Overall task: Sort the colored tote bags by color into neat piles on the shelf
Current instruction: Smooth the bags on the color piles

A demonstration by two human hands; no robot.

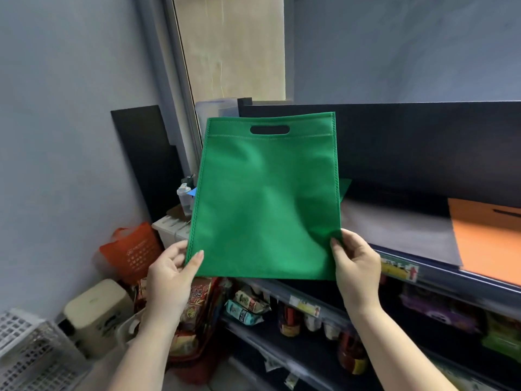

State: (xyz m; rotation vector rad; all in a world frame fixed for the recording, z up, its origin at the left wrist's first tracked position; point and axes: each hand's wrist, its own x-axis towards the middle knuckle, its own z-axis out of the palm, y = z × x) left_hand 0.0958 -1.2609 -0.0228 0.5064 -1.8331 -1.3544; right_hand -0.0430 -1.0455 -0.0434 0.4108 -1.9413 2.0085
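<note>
A flat green tote bag (266, 198) with a cut-out handle slot at its top is held upright in the air in front of the shelf. My left hand (172, 273) pinches its lower left corner. My right hand (355, 263) pinches its lower right corner. Behind the bag, a corner of another green bag (345, 186) shows on the shelf top (394, 227). An orange tote bag (490, 241) lies flat on the shelf at the right edge of view.
Lower shelves (310, 328) under the top board hold snack packets and jars. An orange carrier bag (132, 252), a cream bin (98, 314), a white crate (28, 348) and a water bottle (184, 196) crowd the left corner by the wall.
</note>
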